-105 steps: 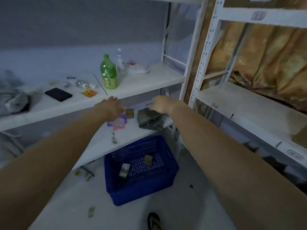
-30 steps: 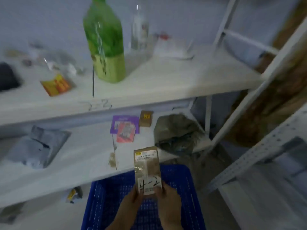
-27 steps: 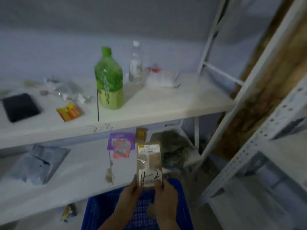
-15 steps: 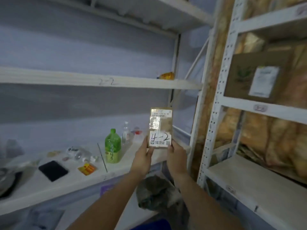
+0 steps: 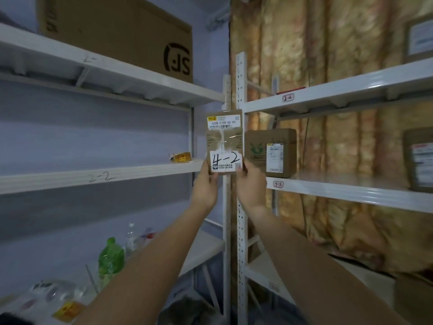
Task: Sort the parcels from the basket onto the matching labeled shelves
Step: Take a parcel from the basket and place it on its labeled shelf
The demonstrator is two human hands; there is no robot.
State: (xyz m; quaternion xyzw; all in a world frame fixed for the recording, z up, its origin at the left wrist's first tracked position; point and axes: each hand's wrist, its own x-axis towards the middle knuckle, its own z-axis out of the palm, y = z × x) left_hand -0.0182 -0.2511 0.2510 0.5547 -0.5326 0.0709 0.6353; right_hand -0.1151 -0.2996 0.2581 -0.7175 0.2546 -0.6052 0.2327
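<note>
I hold a small brown parcel (image 5: pixel 224 141) upright in front of the white shelf posts (image 5: pixel 241 160), its white label handwritten "4-2". My left hand (image 5: pixel 206 186) and right hand (image 5: pixel 250 184) grip its lower corners, fingers closed on it. Right of it, a cardboard box (image 5: pixel 271 152) sits on the shelf tagged "3-2" (image 5: pixel 278 184); the shelf above is tagged "2-2" (image 5: pixel 288 97).

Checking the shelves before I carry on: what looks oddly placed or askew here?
The large brown cardboard box on the top left shelf sits with its printed logo upside down. The small brown "4-2" parcel is upright in both hands.
</note>
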